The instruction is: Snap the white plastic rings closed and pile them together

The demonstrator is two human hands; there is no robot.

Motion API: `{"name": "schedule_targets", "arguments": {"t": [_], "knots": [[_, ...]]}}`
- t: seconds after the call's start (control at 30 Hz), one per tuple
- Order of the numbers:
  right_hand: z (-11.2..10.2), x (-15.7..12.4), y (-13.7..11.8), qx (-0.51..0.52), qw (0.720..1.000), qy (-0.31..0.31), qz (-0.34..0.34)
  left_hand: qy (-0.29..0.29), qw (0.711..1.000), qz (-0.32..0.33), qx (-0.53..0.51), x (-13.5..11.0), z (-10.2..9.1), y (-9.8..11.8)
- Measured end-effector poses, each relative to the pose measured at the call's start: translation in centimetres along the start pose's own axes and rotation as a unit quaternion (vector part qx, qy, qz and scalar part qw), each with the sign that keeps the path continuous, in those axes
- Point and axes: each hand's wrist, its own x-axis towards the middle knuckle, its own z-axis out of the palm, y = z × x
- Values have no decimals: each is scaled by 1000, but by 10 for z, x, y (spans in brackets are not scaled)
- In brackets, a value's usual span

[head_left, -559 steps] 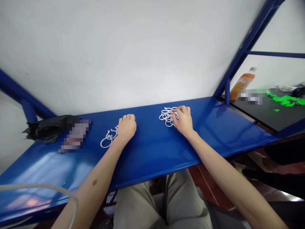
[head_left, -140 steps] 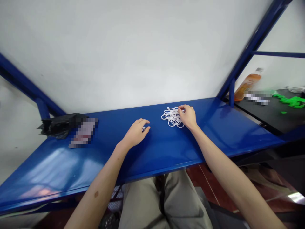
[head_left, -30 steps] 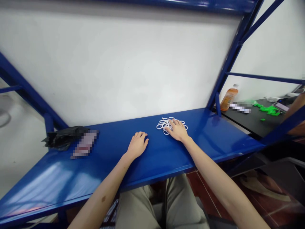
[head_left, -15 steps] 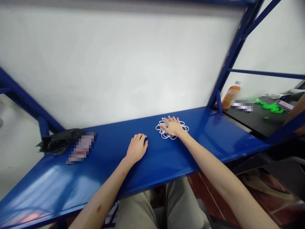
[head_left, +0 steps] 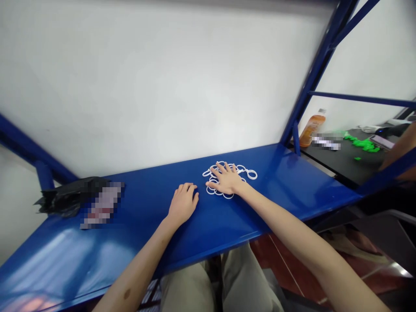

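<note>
Several white rings lie in a loose, overlapping cluster on the blue tabletop. Over them my right hand rests palm down with its fingers spread, covering the cluster's middle. Whether the rings are linked to each other I cannot tell. To the left of the rings, my left hand lies palm down on the table, fingers loosely bent and holding nothing. A gap of bare blue surface separates it from the rings.
A crumpled black plastic bag and a blurred-out packet lie at the left. Blue frame posts rise at the right. Beyond them, a black desk carries an orange drink bottle, green pieces and a phone.
My right hand has slid left and slightly toward me, and the rings beneath it have shifted and spread, one now standing out at the right. My left hand stays in much the same place.
</note>
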Motion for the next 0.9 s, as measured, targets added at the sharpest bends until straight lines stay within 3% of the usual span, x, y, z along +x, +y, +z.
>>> {"name": "schedule_targets", "arguments": {"t": [0.23, 0.43, 0.53, 0.7, 0.8, 0.9], "knots": [[1, 0, 26, -9, 999, 7, 51, 1, 1000, -8, -14, -1, -2, 0], [4, -13, 19, 27, 999, -12, -17, -9, 999, -11, -32, 1, -4, -1], [6, -8, 21, 32, 999, -1, -1, -20, 998, 21, -61, -2, -5, 6], [4, -6, 40, 81, 995, 60, -7, -66, 987, 111, -95, -7, -3, 25], [-5, -10, 54, 153, 980, 123, -28, -97, 982, 132, -91, -8, -4, 29], [-13, -16, 71, 161, 971, 175, 15, -100, 981, 136, -93, -10, -7, 29]]}}
